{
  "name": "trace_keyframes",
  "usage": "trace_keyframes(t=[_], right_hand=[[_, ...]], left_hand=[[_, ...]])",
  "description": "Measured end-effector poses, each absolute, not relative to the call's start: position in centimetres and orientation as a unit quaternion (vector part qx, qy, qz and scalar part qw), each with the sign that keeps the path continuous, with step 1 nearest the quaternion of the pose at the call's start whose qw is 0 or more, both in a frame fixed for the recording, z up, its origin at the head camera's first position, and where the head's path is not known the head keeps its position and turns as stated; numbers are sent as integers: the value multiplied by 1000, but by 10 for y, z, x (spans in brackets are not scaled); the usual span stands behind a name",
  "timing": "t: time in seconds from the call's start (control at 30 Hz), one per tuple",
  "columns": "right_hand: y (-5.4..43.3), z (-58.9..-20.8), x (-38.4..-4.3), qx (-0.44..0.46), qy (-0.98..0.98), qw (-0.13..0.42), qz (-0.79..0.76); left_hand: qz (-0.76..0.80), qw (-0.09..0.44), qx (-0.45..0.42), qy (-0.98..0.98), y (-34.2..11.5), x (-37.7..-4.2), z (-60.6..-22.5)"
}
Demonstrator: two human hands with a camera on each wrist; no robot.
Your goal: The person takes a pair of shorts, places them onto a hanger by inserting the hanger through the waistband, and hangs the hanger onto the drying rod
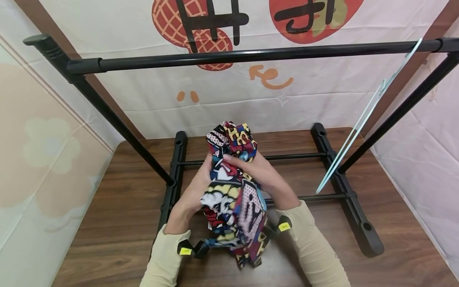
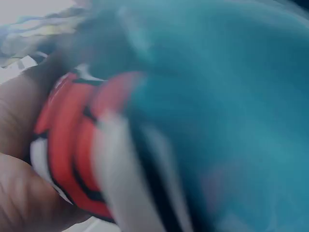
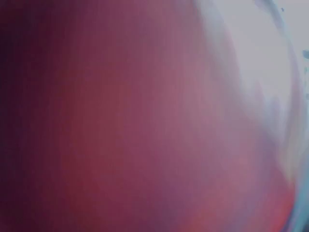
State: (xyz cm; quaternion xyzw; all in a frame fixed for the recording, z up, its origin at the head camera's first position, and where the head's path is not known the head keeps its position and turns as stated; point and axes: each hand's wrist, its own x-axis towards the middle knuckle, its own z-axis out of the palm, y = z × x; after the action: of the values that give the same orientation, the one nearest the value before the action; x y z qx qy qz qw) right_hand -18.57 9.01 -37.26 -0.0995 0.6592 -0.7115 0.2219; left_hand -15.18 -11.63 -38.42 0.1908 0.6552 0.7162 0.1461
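A bunched piece of comic-print cloth (image 1: 229, 199), in black, red, yellow, blue and white, hangs between both hands in the middle of the head view; its exact kind cannot be told. My left hand (image 1: 196, 185) grips its left side, with the fingers partly hidden behind the folds. On the other side my right hand (image 1: 261, 172) holds it, the thumb lying over the front. In the left wrist view, fingers (image 2: 21, 188) pinch a red and white fold of the cloth (image 2: 72, 145). Blurred cloth (image 3: 145, 121) fills most of the right wrist view and hides the right hand there.
A black clothes rack stands around the hands, with its top bar (image 1: 215, 59) ahead and feet (image 1: 358, 215) on the wood-look floor (image 1: 104, 223). A pale blue hanger (image 1: 353, 139) hangs from the bar's right end. Printed white sheeting (image 1: 143, 99) lines the back and sides.
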Motion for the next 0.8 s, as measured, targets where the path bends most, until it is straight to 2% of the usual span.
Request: trace_keyframes(t=[0.2,0.47,0.57,0.67,0.8], right_hand=[[86,-374,-187,-21,694,131,-708],[104,-369,-192,118,606,8,-787],[108,-369,-192,144,550,-42,-822],[108,-370,-192,139,505,-86,-848],[105,-370,-192,127,468,-112,-868]], left_hand=[[695,131,132,695,-117,-152,-372],[699,40,64,711,-117,-149,-365],[672,-15,85,735,-106,-143,-368],[612,-72,149,773,-88,-137,-374],[472,-131,237,839,-65,-133,-389]])
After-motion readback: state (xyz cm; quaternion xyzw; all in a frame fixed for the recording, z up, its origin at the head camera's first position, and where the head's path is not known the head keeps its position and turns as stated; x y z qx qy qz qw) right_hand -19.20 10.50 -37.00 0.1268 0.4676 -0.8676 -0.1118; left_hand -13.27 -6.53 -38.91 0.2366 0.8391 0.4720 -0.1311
